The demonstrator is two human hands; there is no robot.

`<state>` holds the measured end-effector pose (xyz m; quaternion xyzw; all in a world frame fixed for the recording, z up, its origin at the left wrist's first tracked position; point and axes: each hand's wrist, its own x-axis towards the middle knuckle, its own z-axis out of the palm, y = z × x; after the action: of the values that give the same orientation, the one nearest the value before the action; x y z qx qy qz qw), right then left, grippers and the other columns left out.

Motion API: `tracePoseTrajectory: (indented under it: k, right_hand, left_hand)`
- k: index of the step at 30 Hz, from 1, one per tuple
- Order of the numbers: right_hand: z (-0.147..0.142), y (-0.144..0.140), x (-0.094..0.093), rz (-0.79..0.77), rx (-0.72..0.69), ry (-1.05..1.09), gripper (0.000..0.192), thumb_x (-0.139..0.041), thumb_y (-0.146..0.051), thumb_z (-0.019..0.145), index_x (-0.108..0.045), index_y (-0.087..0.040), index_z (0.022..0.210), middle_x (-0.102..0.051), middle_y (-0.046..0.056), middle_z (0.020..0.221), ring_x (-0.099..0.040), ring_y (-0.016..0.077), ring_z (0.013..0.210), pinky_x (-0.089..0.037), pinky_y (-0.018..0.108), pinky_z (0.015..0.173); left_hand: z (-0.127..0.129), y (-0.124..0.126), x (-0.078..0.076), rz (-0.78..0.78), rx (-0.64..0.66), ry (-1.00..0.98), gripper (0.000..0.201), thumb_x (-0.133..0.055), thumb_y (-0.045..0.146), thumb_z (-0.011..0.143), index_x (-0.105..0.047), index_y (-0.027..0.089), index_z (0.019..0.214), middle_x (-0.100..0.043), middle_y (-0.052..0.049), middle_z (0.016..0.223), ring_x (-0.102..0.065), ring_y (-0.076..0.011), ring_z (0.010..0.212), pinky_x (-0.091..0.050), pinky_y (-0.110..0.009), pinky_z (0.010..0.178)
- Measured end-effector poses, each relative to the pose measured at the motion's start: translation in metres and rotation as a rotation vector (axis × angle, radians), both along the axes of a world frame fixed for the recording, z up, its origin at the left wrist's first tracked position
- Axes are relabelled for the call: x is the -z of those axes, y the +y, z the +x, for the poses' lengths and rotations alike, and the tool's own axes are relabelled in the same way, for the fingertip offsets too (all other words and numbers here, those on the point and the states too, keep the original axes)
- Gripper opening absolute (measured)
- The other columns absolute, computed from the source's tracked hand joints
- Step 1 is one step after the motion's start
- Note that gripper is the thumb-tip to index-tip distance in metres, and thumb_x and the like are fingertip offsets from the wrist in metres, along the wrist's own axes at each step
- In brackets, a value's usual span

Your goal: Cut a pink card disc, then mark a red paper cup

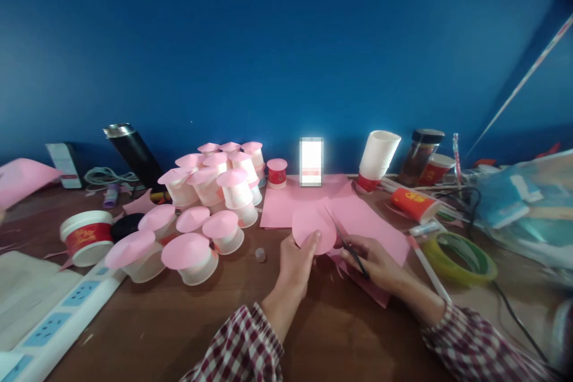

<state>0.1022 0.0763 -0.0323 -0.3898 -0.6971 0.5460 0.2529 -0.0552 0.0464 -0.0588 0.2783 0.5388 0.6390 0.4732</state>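
My left hand [299, 259] pinches a round piece of pink paper [308, 227] at its lower edge, thumb on top. Scissors [344, 242] are gripped in my right hand [373, 262], their blades pointing up and left at the right edge of the round piece. Pink scraps [364, 283] lie under and beside my right hand. Behind both hands, larger pink sheets [286, 203] rest flat on the table. To the left stand several paper cups topped with shallow pink paper cones [190, 250].
A power strip [67, 310] runs along the left. A black flask [134, 155] leans at the back. Stacked white cups [379, 152], a fallen red cup [414, 204], a roll of tape [461, 256] and a plastic bag [528, 203] are on the right. A bright phone-like screen [311, 161] stands against the wall.
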Motion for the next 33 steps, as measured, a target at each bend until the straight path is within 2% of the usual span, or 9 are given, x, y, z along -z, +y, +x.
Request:
tracePoseTrajectory:
  k: [11,21,33]
  right_hand:
    - [0.0000,-0.0014,-0.0079,0.070,0.024,-0.048,0.048,-0.056,-0.063,0.075,-0.058,-0.015,0.079,-0.049,-0.003,0.050,-0.044,0.0101,0.046,-0.036,0.022,0.044]
    - [0.0026,0.0001,-0.0045,-0.006,0.027,-0.030,0.048,-0.060,-0.057,0.075,-0.059,-0.013,0.092,-0.052,-0.003,0.054,-0.045,0.0102,0.047,-0.035,0.022,0.045]
    - [0.0039,0.0019,-0.0035,0.009,0.043,-0.065,0.050,-0.058,-0.057,0.075,-0.060,-0.011,0.094,-0.053,-0.001,0.057,-0.045,0.0102,0.048,-0.035,0.022,0.046]
  left_hand:
    - [0.0001,-0.0005,-0.0016,-0.009,0.015,0.035,0.038,-0.073,0.046,0.064,-0.063,0.010,0.069,-0.051,0.002,0.050,-0.038,-0.0059,0.043,-0.031,-0.019,0.040]
    - [-0.0020,0.0011,0.0018,-0.009,0.021,0.058,0.038,-0.071,0.046,0.067,-0.063,0.009,0.073,-0.052,0.001,0.054,-0.039,-0.0062,0.046,-0.032,-0.019,0.041]
    - [-0.0040,0.0022,0.0031,0.005,0.008,0.053,0.037,-0.072,0.045,0.066,-0.062,0.010,0.070,-0.051,0.001,0.052,-0.040,-0.0063,0.045,-0.032,-0.019,0.041]
